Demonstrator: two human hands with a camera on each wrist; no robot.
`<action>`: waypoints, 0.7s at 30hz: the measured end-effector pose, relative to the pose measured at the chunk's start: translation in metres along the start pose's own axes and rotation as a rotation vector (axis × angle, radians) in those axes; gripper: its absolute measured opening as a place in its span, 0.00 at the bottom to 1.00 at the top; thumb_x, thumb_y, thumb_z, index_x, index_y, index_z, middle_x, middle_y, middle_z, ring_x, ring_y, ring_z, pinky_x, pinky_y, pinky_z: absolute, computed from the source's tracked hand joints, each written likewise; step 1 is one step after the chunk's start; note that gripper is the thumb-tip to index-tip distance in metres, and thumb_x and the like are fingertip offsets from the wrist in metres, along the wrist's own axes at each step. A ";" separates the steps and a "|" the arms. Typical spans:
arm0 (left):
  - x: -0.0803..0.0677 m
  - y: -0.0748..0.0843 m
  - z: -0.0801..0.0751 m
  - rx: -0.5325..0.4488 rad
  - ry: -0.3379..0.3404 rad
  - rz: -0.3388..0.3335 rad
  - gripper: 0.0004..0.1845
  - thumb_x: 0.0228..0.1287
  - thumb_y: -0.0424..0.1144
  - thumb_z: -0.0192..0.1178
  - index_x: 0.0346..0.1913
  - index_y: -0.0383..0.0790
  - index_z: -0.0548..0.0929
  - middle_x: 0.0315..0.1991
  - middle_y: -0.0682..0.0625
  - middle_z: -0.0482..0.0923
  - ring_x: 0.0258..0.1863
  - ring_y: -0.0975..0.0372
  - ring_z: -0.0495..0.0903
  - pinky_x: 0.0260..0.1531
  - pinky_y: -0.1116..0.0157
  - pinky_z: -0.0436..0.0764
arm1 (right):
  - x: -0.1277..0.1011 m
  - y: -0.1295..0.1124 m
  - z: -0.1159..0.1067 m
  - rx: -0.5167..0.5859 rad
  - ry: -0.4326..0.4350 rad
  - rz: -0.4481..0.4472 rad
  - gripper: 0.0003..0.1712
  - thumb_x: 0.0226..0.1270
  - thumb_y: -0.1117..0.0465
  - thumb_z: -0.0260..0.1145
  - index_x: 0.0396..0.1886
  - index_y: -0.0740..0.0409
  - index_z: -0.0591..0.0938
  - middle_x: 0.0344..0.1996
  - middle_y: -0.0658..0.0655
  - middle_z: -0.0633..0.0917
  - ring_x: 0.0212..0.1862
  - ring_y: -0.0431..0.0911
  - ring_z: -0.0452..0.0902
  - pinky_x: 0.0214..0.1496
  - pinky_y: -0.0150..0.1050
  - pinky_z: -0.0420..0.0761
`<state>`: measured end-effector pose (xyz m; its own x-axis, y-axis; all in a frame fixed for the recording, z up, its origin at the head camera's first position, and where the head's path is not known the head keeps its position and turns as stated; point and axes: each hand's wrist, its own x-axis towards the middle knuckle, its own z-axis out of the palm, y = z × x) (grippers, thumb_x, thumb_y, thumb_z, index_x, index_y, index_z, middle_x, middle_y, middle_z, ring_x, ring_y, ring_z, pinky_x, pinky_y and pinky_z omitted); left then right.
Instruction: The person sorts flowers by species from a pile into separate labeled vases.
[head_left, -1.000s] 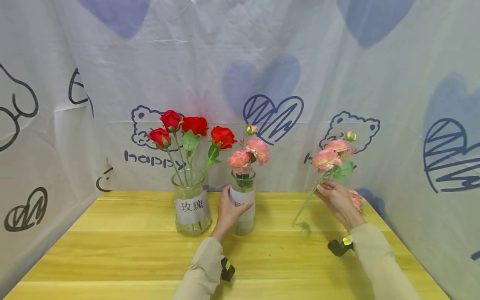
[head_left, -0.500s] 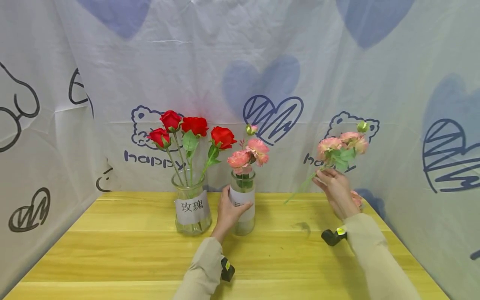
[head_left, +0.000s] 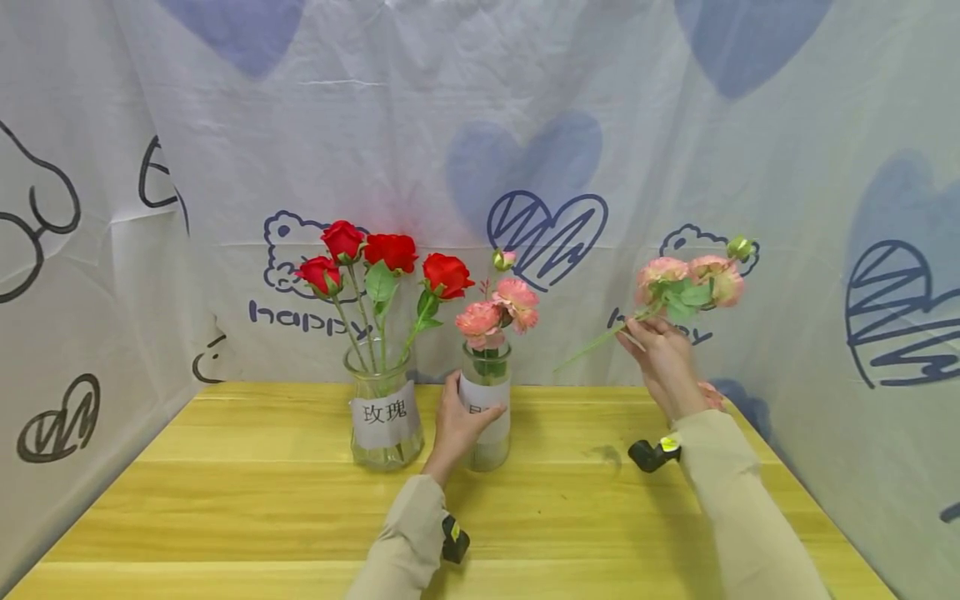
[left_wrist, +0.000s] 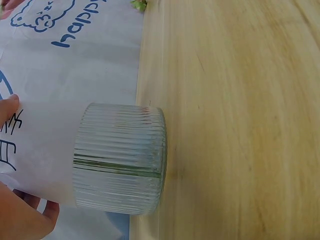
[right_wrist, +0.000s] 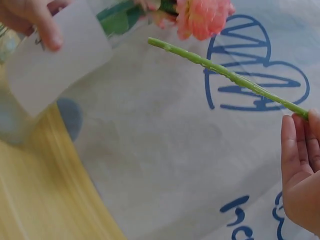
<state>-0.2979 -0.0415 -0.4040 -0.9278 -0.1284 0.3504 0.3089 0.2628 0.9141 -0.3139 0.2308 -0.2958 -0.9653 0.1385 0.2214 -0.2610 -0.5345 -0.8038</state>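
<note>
My left hand (head_left: 459,425) grips a ribbed glass vase (left_wrist: 120,160) round its white paper label, thumb across the front. The vase stands upright on the table and bears a stem of pink blooms (head_left: 480,321) with a small bud. Off to the right and raised above the tabletop, my right hand (head_left: 663,358) pinches the green stem (right_wrist: 225,72) of another pink artificial flower (head_left: 663,279) just under its leaves. That flower leans with its blooms to the upper right, and its bare stem end points down left toward the vase, apart from it.
A wider glass vase (head_left: 386,454) with a labelled front holds several red roses (head_left: 392,252), left of the held vase. Another pink flower (head_left: 712,395) lies partly hidden behind the right wrist. A printed cloth (head_left: 420,150) encloses the back and sides of the wooden table (head_left: 225,508).
My right hand has lifted the pink flower off the table and tilted it, blooms swinging right and the stem end rising toward the vase. My left hand stays on the vase.
</note>
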 end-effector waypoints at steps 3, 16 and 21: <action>0.000 0.001 0.000 0.004 0.004 0.000 0.43 0.48 0.36 0.75 0.66 0.30 0.63 0.57 0.35 0.69 0.54 0.44 0.72 0.54 0.46 0.73 | 0.000 -0.002 0.009 0.051 -0.008 0.011 0.08 0.66 0.75 0.61 0.29 0.61 0.81 0.31 0.53 0.82 0.36 0.42 0.79 0.47 0.33 0.82; 0.000 0.001 0.001 0.002 0.009 0.001 0.43 0.48 0.35 0.75 0.66 0.31 0.64 0.57 0.35 0.69 0.53 0.44 0.72 0.54 0.46 0.73 | 0.006 -0.003 0.050 0.144 0.055 0.084 0.11 0.67 0.77 0.58 0.28 0.61 0.80 0.28 0.53 0.82 0.33 0.41 0.80 0.38 0.28 0.80; -0.001 0.000 0.000 0.002 0.015 0.012 0.43 0.47 0.35 0.75 0.65 0.30 0.64 0.56 0.35 0.70 0.53 0.44 0.72 0.53 0.46 0.73 | 0.008 0.001 0.061 0.143 0.070 0.077 0.13 0.67 0.77 0.56 0.27 0.59 0.80 0.26 0.52 0.82 0.32 0.41 0.80 0.36 0.28 0.78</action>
<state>-0.2974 -0.0411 -0.4044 -0.9209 -0.1392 0.3641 0.3194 0.2659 0.9095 -0.3211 0.1806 -0.2617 -0.9818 0.1478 0.1189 -0.1874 -0.6580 -0.7293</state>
